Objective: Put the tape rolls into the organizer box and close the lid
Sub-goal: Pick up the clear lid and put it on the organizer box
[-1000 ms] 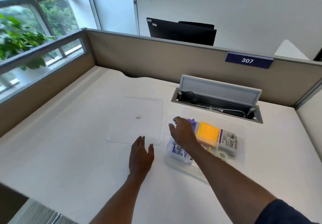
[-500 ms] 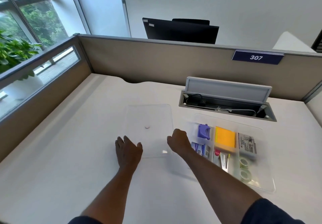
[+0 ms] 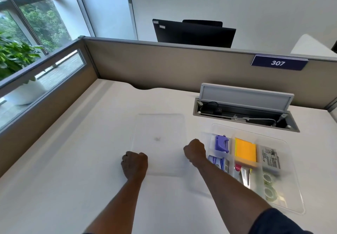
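Observation:
The clear organizer box stands open on the white desk at the right. Two pale green tape rolls lie in its near right compartment. Other compartments hold a purple tool, orange sticky notes, a printed packet and pens. The clear flat lid lies on the desk just left of the box. My left hand is curled at the lid's near left corner. My right hand is curled on the lid's right edge, between the lid and the box.
An open cable hatch with its grey flap raised sits in the desk behind the box. A beige partition with a "307" sign closes the back. A glazed partition runs along the left side.
My right hand left the box and went to the lid's right edge. My left hand moved from flat on the desk to a curled hold at the lid's near left corner.

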`<state>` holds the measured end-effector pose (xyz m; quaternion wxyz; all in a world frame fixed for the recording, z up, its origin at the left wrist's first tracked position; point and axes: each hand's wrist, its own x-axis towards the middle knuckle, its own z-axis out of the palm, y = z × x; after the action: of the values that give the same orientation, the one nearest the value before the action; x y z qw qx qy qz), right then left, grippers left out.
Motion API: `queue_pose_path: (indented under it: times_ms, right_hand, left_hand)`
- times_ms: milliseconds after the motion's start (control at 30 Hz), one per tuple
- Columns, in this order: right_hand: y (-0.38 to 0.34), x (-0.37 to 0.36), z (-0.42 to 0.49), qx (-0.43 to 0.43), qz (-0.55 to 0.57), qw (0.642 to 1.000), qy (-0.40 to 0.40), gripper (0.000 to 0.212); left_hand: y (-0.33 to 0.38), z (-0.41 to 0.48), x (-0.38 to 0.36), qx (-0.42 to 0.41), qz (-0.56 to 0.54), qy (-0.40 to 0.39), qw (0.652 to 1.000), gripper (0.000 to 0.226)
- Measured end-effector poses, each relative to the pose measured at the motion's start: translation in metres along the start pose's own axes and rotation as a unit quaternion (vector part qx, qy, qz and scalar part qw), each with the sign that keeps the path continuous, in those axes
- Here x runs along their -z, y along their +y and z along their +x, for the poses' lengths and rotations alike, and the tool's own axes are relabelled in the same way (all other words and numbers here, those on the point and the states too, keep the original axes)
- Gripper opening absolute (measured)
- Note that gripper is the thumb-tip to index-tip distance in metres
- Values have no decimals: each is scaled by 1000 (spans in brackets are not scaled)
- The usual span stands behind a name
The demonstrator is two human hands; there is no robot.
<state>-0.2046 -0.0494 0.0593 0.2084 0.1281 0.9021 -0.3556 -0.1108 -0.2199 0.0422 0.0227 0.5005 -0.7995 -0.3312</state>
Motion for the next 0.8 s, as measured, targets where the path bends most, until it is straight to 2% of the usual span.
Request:
queue_pose_path:
  times_ms: [100, 233, 367, 467, 633, 800]
  right_hand:
    - [-9, 14, 3, 0, 44, 999, -1, 4]
    - [-20, 40, 10, 11, 99, 995, 18, 16]
    - [-15, 81, 19, 44, 143, 988, 45, 21]
    - [-1, 114, 21, 66, 130, 985, 91, 21]
    - [33, 155, 23, 72, 231, 964, 115, 26]
    - [56, 191, 24, 36, 379, 922, 77, 18]
  left_hand:
    - [3, 7, 1, 31, -26, 2, 999, 35]
    - [16, 4, 0, 37, -93, 2, 995, 31]
    - [38, -3, 1, -50, -173, 3, 984, 32]
    - [57, -9, 4, -99, -261, -50, 959, 35]
    - [98, -37, 2, -129, -394, -189, 890, 8]
    - [140, -68, -2, -187, -436, -213, 854, 8]
